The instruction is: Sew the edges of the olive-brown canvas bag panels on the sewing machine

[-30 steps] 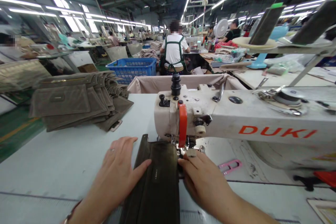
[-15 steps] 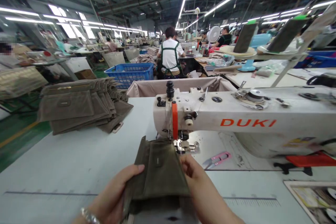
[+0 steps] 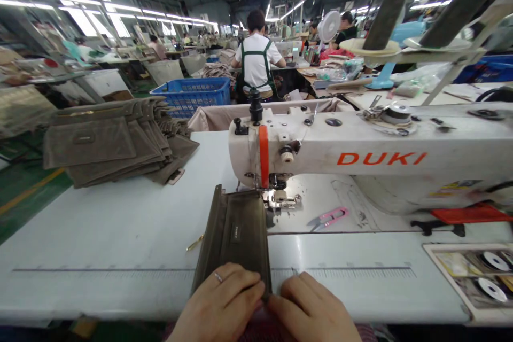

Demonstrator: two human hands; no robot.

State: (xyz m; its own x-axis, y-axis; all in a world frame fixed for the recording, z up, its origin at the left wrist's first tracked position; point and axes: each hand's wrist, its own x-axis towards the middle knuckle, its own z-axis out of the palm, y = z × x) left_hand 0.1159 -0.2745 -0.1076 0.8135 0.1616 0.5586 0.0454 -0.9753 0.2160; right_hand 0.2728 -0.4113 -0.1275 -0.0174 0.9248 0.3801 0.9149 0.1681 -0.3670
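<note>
A dark olive fabric pouch piece [image 3: 249, 227] with a small label lies flat on the table, its far edge at the presser foot [image 3: 280, 199] of the sewing machine [image 3: 312, 144]. A gold zipper pull [image 3: 195, 242] sticks out at its left side. My left hand [image 3: 226, 302], a ring on one finger, lies over the near end, fingers closed on the near right corner. My right hand [image 3: 310, 307] pinches that same corner from the right. The fingers hide the corner itself. A tiny dark tip shows above the right fingers; I cannot make out what it is.
Pink thread snips [image 3: 328, 219] lie on the machine bed. A pile of similar olive pieces [image 3: 100, 144] sits at the table's left. Bobbins [image 3: 491, 288] rest in a tray at the right. Beyond the machine are a blue crate [image 3: 194, 95] and a seated person [image 3: 256, 61].
The pouch piece was held raised by its two sides and now lies flat along the table. Both hands have moved to its near right corner. The view has tipped downward.
</note>
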